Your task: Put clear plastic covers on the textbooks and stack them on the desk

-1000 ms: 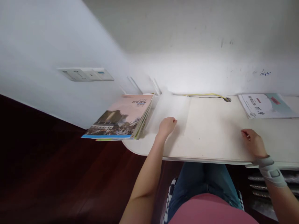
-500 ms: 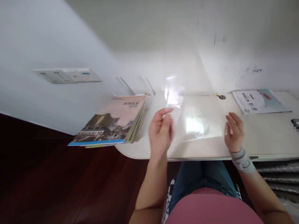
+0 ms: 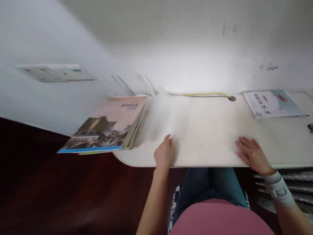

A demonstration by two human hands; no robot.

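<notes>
**Once back down on the desk [image 3: 210, 130]: clear plastic sheet [image 3: 168, 117] lying flat, hands apart**

Sheet flat again, no longer up in the air, hazy and blurred, spread from the back of the desk toward the front, just beside a thick pile of books [image 3: 102, 127]. Left hand [image 3: 164, 153] low at the sheet's near edge, fingertips on the film or on the desk, hard to tell which, with no sign of a pinch. Right hand [image 3: 251, 155] well apart, palm down, fingers spread on bare desk, a grey wrist brace [image 3: 278, 188] just behind it. Nothing clamped in either hand.

Readable writing: 世界历史, "world history", upside down on the pink cover of the top book, at the desk's left end and jutting past its edge. Large characters on a booklet [image 3: 271, 104] at far right, probably 英语, "English"; small print too blurred. Blue handwriting [image 3: 272, 67] on the wall, illegible. Yellow and black cable [image 3: 207, 94] along the desk's back edge, ending at a round grommet [image 3: 232, 98].
</notes>
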